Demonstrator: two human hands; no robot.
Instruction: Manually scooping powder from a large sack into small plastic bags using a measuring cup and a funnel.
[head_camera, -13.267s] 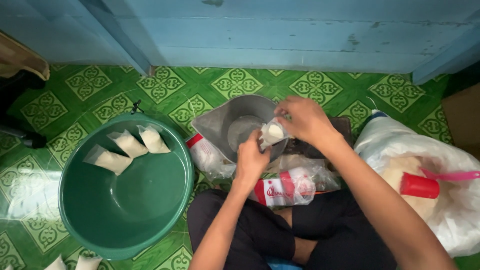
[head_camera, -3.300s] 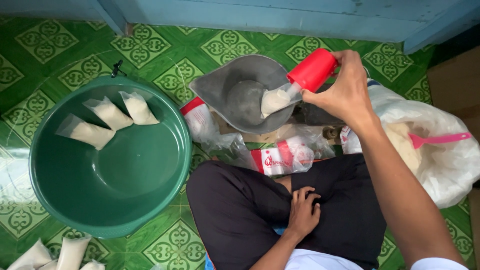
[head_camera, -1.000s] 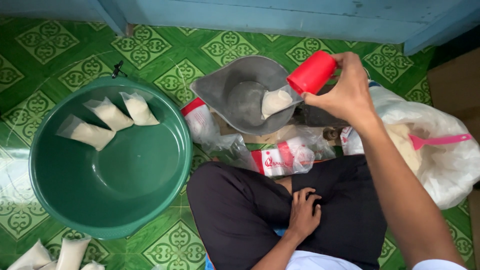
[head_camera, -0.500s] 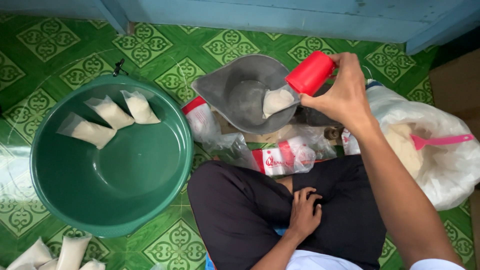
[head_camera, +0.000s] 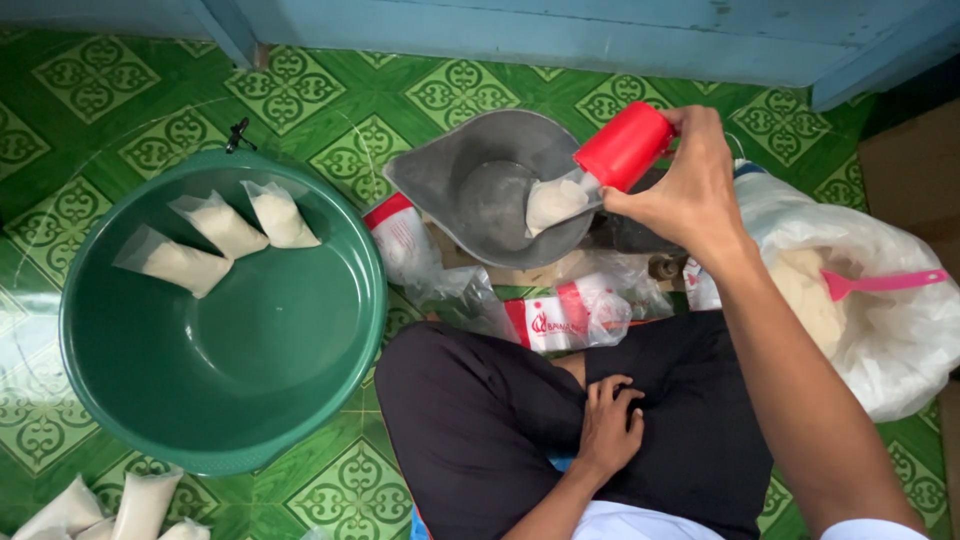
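Here the right hand (head_camera: 690, 190) is closed around a red cup (head_camera: 625, 145), tilted with its mouth down toward a small clear bag (head_camera: 555, 203) in the upper middle of the frame. The bag lies on the rim of a grey scoop pan (head_camera: 480, 180) and already has some white powder in it. The left hand (head_camera: 608, 425) rests flat on the lap in the lower middle, its fingers loosely spread and holding nothing.

The main risk, I think, is at the bag mouth. No hand holds the bag open, so it is kept there only by the pan rim and the cup pressing on it. If the cup tips more, the powder may run past the thin film and fall into the pan, or over its edge onto the green tiled floor (head_camera: 300, 100). The bag may also slide down the sloping wall of the pan and fold shut.

The pan itself seems to stand on some support that I cannot see well; a push from the cup could shift it.

At the right edge a big sack (head_camera: 900, 350) with a pink scoop (head_camera: 880, 283) stands open just beside the right forearm, so the elbow could catch it. The green basin (head_camera: 90, 390) at the left, with three filled bags (head_camera: 220, 225), is well apart from the hands.
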